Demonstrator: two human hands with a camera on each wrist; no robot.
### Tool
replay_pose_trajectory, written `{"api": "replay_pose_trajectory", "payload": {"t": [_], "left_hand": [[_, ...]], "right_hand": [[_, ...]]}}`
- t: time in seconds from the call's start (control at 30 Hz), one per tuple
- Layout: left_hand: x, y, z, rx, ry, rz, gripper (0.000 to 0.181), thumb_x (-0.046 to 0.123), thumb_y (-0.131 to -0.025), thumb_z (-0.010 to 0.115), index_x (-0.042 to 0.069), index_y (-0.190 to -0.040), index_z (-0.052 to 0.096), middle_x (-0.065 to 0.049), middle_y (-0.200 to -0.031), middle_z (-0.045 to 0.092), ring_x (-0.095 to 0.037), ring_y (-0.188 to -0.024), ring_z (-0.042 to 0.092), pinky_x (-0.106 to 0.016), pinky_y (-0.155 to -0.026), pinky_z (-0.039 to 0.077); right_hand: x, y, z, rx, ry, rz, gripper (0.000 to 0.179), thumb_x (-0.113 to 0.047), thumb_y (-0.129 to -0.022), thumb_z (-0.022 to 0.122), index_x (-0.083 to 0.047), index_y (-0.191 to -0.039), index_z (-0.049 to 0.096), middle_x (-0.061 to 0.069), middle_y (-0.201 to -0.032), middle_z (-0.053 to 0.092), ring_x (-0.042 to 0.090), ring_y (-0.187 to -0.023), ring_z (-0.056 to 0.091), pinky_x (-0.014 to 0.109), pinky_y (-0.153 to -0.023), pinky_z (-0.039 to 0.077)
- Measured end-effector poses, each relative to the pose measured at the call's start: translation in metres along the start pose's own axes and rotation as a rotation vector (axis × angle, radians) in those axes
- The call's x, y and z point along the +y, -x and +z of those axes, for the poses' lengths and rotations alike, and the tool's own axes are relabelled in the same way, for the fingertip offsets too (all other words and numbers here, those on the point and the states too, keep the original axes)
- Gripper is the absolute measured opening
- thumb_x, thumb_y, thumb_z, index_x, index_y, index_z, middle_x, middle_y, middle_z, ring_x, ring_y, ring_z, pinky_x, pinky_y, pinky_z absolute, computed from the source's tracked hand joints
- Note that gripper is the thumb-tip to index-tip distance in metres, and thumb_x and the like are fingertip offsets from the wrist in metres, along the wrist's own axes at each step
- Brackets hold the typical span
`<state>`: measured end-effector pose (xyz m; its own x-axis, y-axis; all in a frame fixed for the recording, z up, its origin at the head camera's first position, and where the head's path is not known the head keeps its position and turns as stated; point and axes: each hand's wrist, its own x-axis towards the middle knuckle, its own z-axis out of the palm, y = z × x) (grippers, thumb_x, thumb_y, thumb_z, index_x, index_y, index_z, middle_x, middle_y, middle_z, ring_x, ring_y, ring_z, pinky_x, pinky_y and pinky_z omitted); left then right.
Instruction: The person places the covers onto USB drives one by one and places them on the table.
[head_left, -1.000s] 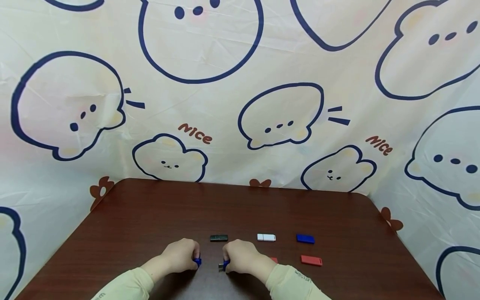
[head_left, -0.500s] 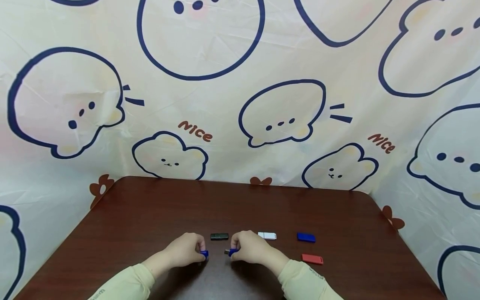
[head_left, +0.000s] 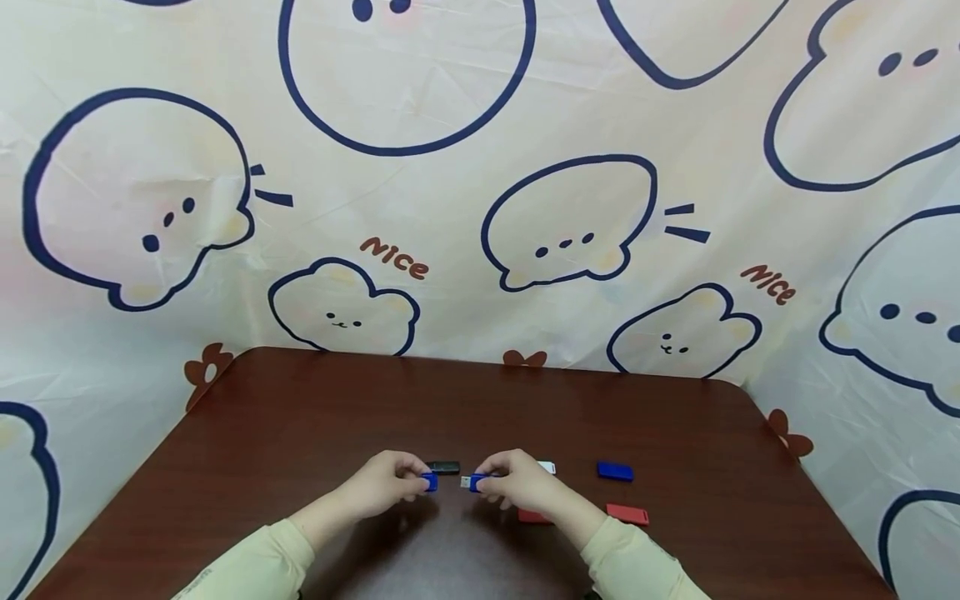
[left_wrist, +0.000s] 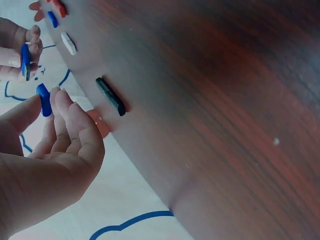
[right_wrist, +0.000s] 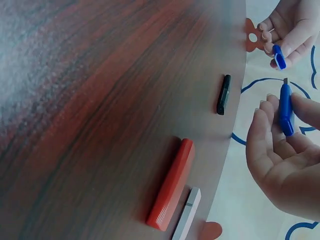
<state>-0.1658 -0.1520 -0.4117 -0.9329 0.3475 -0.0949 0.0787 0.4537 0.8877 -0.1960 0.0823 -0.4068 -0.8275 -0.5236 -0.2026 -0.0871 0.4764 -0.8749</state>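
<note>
My left hand [head_left: 386, 483] pinches a blue USB stick cap [left_wrist: 44, 100] between thumb and fingers, raised above the table. Facing it, my right hand [head_left: 517, 482] pinches a blue USB stick [right_wrist: 286, 109] whose bare metal plug [head_left: 465, 482] points left at the cap. A small gap separates plug and cap. In the right wrist view the cap's hollow end shows, turned toward the plug. Behind the hands on the table lies a black USB stick [left_wrist: 111, 96], partly hidden by the left fingers in the head view.
On the brown table [head_left: 337, 408] lie a white USB stick [right_wrist: 187, 215], partly behind my right hand, another blue one [head_left: 615, 472], a red one [head_left: 627, 514] and a second red one [head_left: 534, 517] under my right forearm. A printed curtain [head_left: 450, 208] encloses the table's back and sides.
Both hands have risen and moved away from me across the table, shifting slightly right. The blue cap and the plug have come into line, with the gap between them narrower.
</note>
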Motion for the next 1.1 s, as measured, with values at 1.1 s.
{"api": "replay_pose_trajectory", "payload": {"t": [1.1], "left_hand": [[0.0091,-0.0014,0.0059,-0.007,0.061,-0.084,0.019,0.012,-0.088,0.063,-0.006,-0.095,0.064,-0.013,-0.083,0.067,-0.013,-0.071,0.061,-0.027,-0.062,0.048]], "right_hand": [[-0.0051,0.0009,0.0028,0.061,-0.161,0.007,0.019,-0.007,-0.085,0.064,0.008,-0.097,0.063,0.023,-0.082,0.067,0.01,-0.064,0.058,0.028,-0.06,0.054]]}}
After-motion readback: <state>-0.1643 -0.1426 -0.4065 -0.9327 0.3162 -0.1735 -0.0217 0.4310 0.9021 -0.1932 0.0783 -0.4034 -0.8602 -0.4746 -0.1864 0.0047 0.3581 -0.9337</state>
